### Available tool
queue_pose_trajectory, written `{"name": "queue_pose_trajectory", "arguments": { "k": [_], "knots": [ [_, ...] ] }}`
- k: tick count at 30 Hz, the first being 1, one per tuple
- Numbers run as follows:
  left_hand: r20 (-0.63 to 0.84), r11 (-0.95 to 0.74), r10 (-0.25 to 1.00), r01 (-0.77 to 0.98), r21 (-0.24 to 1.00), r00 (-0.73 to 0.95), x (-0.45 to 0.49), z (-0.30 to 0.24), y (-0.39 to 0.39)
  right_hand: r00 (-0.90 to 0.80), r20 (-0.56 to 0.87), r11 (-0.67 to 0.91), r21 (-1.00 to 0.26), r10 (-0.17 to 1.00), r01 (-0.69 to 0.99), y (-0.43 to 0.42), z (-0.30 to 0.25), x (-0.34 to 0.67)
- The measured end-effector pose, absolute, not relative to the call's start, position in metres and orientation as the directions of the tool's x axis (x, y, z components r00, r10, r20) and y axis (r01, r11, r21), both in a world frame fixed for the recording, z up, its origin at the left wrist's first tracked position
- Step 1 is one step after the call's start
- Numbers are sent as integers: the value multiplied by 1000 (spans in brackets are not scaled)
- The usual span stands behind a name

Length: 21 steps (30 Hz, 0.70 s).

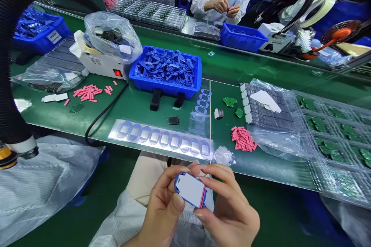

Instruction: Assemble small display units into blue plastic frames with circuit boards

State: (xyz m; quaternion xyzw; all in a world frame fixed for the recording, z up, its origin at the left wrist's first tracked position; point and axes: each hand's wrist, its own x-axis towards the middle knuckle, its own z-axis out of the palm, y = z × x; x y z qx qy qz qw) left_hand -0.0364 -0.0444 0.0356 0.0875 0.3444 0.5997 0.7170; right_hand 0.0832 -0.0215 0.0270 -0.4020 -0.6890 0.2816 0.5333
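Note:
Between my two hands, over my lap, is a small blue plastic frame with a white display panel point(189, 188) set in it. A thin pink strip point(202, 196) runs along the panel's right end. My left hand point(165, 197) is closed on the left end, its thumb at the lower edge. My right hand point(228, 200) grips the right end with fingers above and thumb below. Just beyond the hands, a clear sheet of oval film stickers point(164, 140) lies along the table's front edge.
A blue bin point(165, 85) full of blue plastic frames stands mid-table. Pink strips point(243, 139) lie in a pile at right, near a stack of panels point(266, 108) and trays of green circuit boards point(333, 131). A black hose point(11, 65) arches at left. Across the belt, a person's hands point(227, 7) work.

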Motion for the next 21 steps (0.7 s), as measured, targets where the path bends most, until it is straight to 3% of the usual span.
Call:
{"name": "queue_pose_trajectory", "arguments": {
  "k": [5, 10, 13, 16, 18, 21],
  "knots": [
    [-437, 225, 899, -824, 520, -30, -28, 35, -49, -94, 503, 510, -826, 859, 241, -19, 26, 82],
    [-405, 199, 911, -780, 594, -76, -31, 27, -51, -123, 533, 543, -779, 837, 314, -18, 24, 85],
    [-224, 113, 968, -612, 783, -108, -46, 25, -47, -169, 583, 598, -704, 795, 385, -16, 24, 92],
    [28, -56, 994, -271, 961, -108, -63, 29, -41, -254, 600, 640, -614, 758, 461, -13, 25, 99],
    [56, -71, 992, -124, 990, -117, -69, 34, -38, -311, 594, 659, -564, 742, 497, -11, 26, 103],
    [-39, 27, 995, -125, 992, -96, -69, 41, -38, -358, 574, 666, -523, 737, 532, -9, 28, 106]
  ]
}}
